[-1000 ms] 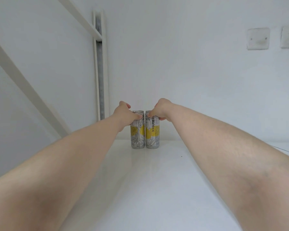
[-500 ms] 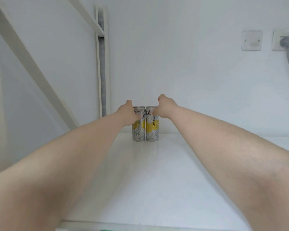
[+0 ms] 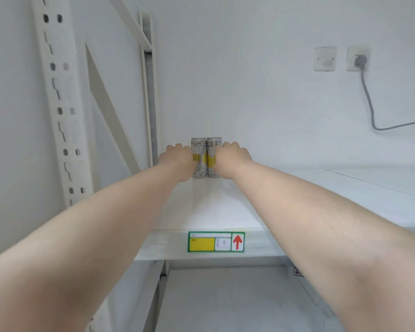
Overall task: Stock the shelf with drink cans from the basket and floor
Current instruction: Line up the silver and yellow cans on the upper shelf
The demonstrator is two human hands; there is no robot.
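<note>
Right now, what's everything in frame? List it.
left can: 1, silver and yellow, upright at shelf back
right can: 1, silver and yellow, upright, side by side with left can
shelf: 1, white, under the cans
shelf label: 1, green-edged, yellow patch, red arrow, on shelf front edge
upright post: 1, white, perforated, left
wall plate: 1, white, upper right
socket: 1, white with grey plug and cable, right of plate
left hand: grips left can
right hand: grips right can
</note>
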